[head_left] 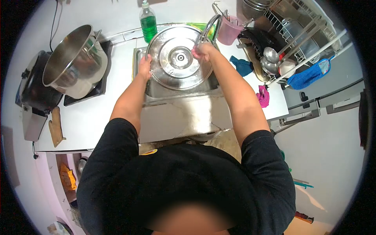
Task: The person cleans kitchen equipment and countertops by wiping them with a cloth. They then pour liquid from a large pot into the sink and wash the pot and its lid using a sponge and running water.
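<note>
A large round steel pot lid [166,74] is tilted over the sink [154,93], its knob side facing me. My left hand [145,67] is closed on the lid's left edge. My right hand [203,52] is over the upper right of the lid, right under the spout of the curved faucet [217,18]. Its fingers are curled in, and what they hold, if anything, is hidden. Behind the lid's upper left stands a bottle of green liquid [149,27].
A big steel pot [74,64] stands on a stove at left, near an oven mitt [56,127]. At right are a pink cup [229,31] with utensils, a teal cloth [241,65], a magenta cloth [263,96] and a dish rack [301,43] with ladles [270,64].
</note>
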Available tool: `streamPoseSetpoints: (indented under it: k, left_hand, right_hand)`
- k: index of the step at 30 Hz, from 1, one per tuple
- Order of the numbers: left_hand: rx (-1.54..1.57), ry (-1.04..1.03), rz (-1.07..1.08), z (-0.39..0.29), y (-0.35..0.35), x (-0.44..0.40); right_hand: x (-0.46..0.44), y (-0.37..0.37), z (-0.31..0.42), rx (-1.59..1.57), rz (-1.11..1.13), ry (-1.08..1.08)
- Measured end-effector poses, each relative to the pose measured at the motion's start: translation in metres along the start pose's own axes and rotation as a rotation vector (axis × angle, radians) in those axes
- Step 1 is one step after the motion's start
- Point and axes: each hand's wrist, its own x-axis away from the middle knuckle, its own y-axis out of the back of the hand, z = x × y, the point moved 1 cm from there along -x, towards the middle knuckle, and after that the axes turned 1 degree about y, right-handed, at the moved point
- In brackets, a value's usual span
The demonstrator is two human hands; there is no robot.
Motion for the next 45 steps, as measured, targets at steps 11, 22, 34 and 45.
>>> streamPoseSetpoints:
  k: [11, 22, 34, 45]
  left_hand:
    - [0.229, 0.138, -0.163, 0.023, -0.007, 0.016]
    - [0.165, 0.258, -0.300, 0.071, 0.020, 0.005]
    - [-0.291, 0.598, -0.433, 0.100, 0.000, 0.002]
    - [0.363, 0.221, 0.217, 0.051, 0.033, -0.030]
  right_hand:
    - [-0.020, -0.038, -0.066, 1.355, -0.034, 1.090]
    - [0.031, -0.031, -0.052, 1.442, 0.029, 0.821]
    - [0.015, 0.001, 0.000, 0.535, -0.219, 0.648]
    - [0.085, 0.014, -0.035, 0.744, 0.607, 0.708]
